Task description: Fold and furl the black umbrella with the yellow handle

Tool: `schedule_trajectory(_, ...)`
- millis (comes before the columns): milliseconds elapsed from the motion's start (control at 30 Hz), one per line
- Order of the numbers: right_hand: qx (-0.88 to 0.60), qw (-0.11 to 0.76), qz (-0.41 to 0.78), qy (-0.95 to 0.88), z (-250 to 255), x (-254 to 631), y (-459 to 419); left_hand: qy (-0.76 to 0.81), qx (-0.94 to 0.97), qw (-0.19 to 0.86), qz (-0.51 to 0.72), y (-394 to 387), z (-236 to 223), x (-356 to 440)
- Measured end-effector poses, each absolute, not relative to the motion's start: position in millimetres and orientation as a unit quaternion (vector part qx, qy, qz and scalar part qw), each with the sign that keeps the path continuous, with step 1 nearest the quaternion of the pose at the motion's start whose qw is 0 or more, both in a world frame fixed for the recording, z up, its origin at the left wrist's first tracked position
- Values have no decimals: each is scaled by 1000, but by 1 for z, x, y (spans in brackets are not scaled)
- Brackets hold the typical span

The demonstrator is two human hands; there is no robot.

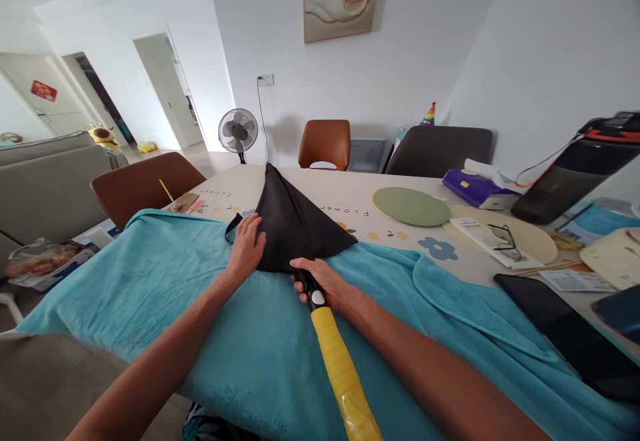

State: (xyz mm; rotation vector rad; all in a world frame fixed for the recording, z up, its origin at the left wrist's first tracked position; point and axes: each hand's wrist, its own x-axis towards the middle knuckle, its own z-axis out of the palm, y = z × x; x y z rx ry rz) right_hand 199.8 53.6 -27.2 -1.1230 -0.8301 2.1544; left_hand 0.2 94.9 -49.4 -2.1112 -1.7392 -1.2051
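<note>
A black folding umbrella (295, 218) lies partly fanned out, its loose fabric pointing away from me across the table. Its handle (343, 374), wrapped in yellow, runs back toward me and has a white button near the top. My right hand (325, 282) is wrapped round the black part just above that button. Flat against the left side of the fabric rests my left hand (247, 248), fingers stretched out and not gripping. A black strap loop (231, 229) sticks out beside those fingers. Beneath both hands is a turquoise towel-like cloth (240, 361).
On the right are a black tablet (560, 331), glasses (507, 244), a purple tissue pack (477, 188), a dark bottle (565, 174) and a green placemat (411, 206). A yellow pencil (167, 190) is at the left. Chairs and a fan (238, 130) stand beyond the table.
</note>
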Motion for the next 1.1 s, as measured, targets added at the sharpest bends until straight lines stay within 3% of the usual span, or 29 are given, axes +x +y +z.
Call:
schedule_trajectory(167, -419, 280, 808, -306, -25, 201, 53, -636, -744, 17, -203, 111, -70, 12)
schedule_trajectory(333, -415, 276, 815, -296, -25, 201, 53, -624, -766, 10, -155, 111, -76, 9)
schedule_trajectory(733, -392, 286, 819, -306, -25, 204, 52, -629, -758, 1, -173, 133, -58, 20)
schedule_trajectory(1100, -412, 270, 823, -284, -14, 204, 55, -629, -732, -77, -250, 147, -73, 35)
